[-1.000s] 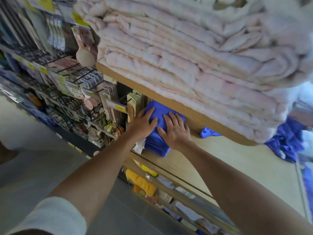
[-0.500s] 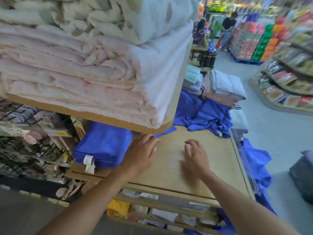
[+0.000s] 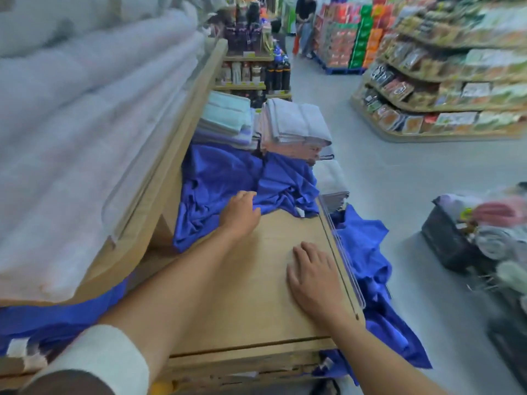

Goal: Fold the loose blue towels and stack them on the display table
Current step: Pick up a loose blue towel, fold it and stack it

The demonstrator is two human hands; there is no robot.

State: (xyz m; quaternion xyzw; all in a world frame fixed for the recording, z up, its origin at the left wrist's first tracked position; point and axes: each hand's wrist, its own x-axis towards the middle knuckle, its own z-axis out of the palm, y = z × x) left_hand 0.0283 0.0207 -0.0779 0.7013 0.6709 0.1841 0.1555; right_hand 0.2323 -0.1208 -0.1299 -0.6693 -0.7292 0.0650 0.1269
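A heap of loose blue towels [image 3: 228,178] lies crumpled at the far end of the wooden display table [image 3: 256,303]. My left hand [image 3: 241,213] reaches to the heap's near edge, its fingers curled onto the blue cloth. My right hand [image 3: 312,276] lies flat on the bare wood near the table's right edge, holding nothing. A folded blue stack [image 3: 57,317] with white tags sits at the near left, under the upper shelf. Another loose blue towel [image 3: 368,252] hangs over the table's right side towards the floor.
An upper shelf [image 3: 159,178] loaded with pale pink towels [image 3: 85,132] overhangs the left. Folded mint and grey towel stacks [image 3: 293,124] stand beyond the blue heap. A clear rail [image 3: 339,246] lines the table's right edge. A black basket [image 3: 456,240] of rolled towels stands on the aisle floor at right.
My view has swung right from the folded blue stack to the loose heap. My left hand left the stack and reached forward onto the heap; my right hand settled flat on the table.
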